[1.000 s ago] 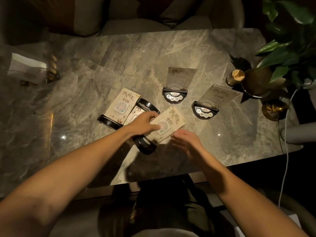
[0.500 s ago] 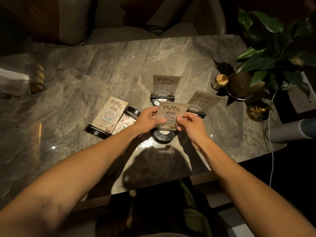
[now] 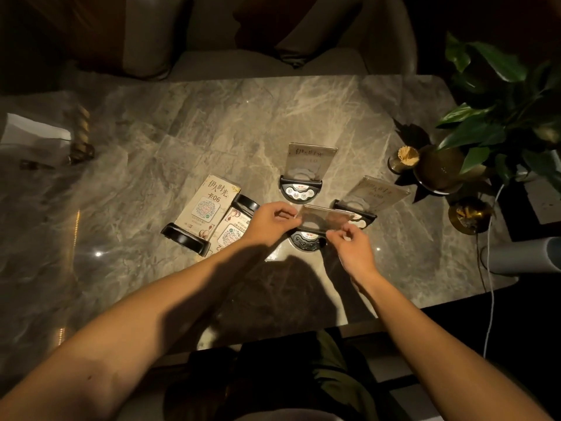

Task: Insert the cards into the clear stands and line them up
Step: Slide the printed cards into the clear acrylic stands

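A clear stand (image 3: 323, 219) on a black base (image 3: 307, 242) stands upright near the table's front, tipped back with a card inside. My left hand (image 3: 270, 221) pinches its left edge and my right hand (image 3: 353, 249) pinches its lower right corner. Behind it two more filled stands are upright: one (image 3: 309, 161) at the centre and one (image 3: 376, 192) to the right. To the left, a stand with the card marked 06 (image 3: 209, 205) lies flat, and a second flat stand (image 3: 232, 232) lies partly under it beside my left wrist.
The marble table (image 3: 212, 132) has its front edge near my body. At the right are a toothpick holder (image 3: 405, 159), a potted plant (image 3: 498, 123), a small brass dish (image 3: 469, 215) and a white cable (image 3: 490, 268). A napkin holder (image 3: 45, 138) stands far left.
The stand was lying tilted under my left hand; both hands lifted it upright. It now rests on its base in front of the other two, tipped back so its printed face no longer shows.
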Demonstrator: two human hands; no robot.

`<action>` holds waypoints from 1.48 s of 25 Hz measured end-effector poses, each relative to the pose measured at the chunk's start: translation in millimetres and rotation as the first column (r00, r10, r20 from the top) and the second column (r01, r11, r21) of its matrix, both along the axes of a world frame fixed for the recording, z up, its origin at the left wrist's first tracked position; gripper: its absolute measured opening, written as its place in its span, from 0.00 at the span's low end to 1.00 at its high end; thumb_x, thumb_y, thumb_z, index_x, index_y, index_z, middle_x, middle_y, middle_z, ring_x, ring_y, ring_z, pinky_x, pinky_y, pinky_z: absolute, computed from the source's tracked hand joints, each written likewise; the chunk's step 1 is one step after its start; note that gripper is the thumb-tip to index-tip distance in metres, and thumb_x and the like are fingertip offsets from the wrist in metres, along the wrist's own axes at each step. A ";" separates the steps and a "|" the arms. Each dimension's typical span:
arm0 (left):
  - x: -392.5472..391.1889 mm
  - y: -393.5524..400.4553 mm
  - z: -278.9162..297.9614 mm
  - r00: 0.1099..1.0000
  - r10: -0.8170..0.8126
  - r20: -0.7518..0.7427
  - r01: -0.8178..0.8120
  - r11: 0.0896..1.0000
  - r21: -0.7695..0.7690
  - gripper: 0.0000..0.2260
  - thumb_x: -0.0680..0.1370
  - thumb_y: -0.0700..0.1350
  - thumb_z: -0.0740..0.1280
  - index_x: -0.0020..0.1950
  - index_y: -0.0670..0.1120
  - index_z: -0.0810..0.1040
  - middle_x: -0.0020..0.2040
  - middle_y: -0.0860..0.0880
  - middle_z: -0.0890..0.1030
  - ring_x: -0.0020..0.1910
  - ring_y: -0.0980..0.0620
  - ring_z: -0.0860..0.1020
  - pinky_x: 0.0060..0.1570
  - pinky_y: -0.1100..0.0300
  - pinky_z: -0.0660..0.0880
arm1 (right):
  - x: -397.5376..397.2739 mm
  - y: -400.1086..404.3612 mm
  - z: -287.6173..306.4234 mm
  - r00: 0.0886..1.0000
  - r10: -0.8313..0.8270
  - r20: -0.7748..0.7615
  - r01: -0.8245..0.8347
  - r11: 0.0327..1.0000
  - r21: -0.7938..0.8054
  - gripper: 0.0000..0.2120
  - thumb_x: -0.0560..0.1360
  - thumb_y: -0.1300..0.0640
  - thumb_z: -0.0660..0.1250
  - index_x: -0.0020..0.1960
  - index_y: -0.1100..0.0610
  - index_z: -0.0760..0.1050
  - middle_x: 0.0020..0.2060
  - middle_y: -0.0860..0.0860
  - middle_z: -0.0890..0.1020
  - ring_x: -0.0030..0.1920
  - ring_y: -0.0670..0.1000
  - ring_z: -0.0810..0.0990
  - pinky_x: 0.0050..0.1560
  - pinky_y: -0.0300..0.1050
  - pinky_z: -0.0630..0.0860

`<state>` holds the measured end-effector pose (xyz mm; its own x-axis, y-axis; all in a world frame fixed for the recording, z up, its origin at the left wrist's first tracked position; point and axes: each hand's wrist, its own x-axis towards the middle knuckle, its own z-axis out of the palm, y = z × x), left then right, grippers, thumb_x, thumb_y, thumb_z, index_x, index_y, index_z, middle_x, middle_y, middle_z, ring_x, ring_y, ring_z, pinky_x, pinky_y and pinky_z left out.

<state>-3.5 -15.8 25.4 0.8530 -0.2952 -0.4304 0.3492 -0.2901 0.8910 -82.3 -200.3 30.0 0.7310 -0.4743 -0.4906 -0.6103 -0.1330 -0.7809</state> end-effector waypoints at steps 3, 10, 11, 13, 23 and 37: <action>4.7 34.2 -0.7 0.989 0.145 -0.003 -0.145 0.988 0.058 0.06 0.74 0.41 0.75 0.50 0.45 0.83 0.45 0.47 0.84 0.46 0.49 0.83 0.50 0.57 0.81 | -13.3 25.5 -13.1 0.980 0.016 -0.201 0.007 0.993 0.115 0.08 0.73 0.63 0.71 0.37 0.59 0.74 0.32 0.57 0.76 0.34 0.54 0.73 0.37 0.49 0.69; 25.6 133.8 2.0 0.991 0.131 0.022 -0.128 0.891 0.436 0.22 0.68 0.48 0.76 0.60 0.53 0.77 0.57 0.50 0.82 0.53 0.50 0.82 0.54 0.50 0.81 | 34.6 102.8 -26.6 0.775 0.615 -0.143 -0.626 0.779 -0.042 0.09 0.78 0.57 0.67 0.56 0.56 0.81 0.47 0.49 0.82 0.44 0.42 0.77 0.46 0.36 0.69; 24.2 144.4 2.5 0.996 0.088 -0.027 -0.065 0.881 0.468 0.26 0.64 0.50 0.75 0.62 0.55 0.76 0.59 0.50 0.81 0.53 0.49 0.82 0.51 0.48 0.82 | 41.2 113.8 -27.4 0.738 0.658 -0.150 -0.668 0.744 -0.020 0.12 0.78 0.55 0.66 0.60 0.54 0.79 0.51 0.48 0.82 0.47 0.42 0.77 0.50 0.36 0.70; 19.7 160.6 4.0 0.993 -0.025 -0.114 0.082 0.845 0.529 0.31 0.63 0.48 0.76 0.66 0.54 0.75 0.60 0.50 0.79 0.53 0.47 0.82 0.51 0.48 0.82 | 52.3 133.2 -34.8 0.653 0.745 -0.140 -0.756 0.652 -0.056 0.17 0.79 0.54 0.67 0.67 0.55 0.76 0.58 0.50 0.79 0.54 0.43 0.73 0.57 0.36 0.71; 42.6 212.3 -31.0 0.891 -0.432 0.137 0.096 0.475 0.875 0.04 0.78 0.40 0.65 0.49 0.47 0.78 0.50 0.47 0.83 0.52 0.45 0.79 0.64 0.39 0.69 | 92.4 163.4 -33.6 0.355 0.909 -0.218 -0.905 0.275 -0.325 0.21 0.74 0.63 0.68 0.65 0.52 0.74 0.58 0.53 0.77 0.58 0.55 0.75 0.56 0.55 0.76; 5.9 202.8 -17.2 0.907 0.131 0.400 -0.293 0.879 0.376 0.24 0.73 0.56 0.74 0.63 0.45 0.79 0.60 0.48 0.81 0.56 0.51 0.80 0.58 0.50 0.79 | 147.3 173.4 5.2 0.233 0.936 -0.264 -0.949 0.160 -0.271 0.06 0.76 0.58 0.71 0.49 0.50 0.75 0.52 0.52 0.77 0.57 0.56 0.76 0.55 0.48 0.71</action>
<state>2.5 187.0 8.3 0.9904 0.0496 -0.1291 0.1320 -0.6174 0.7755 65.0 -26.8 35.1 0.7244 0.4546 -0.5182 0.1496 -0.8375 -0.5256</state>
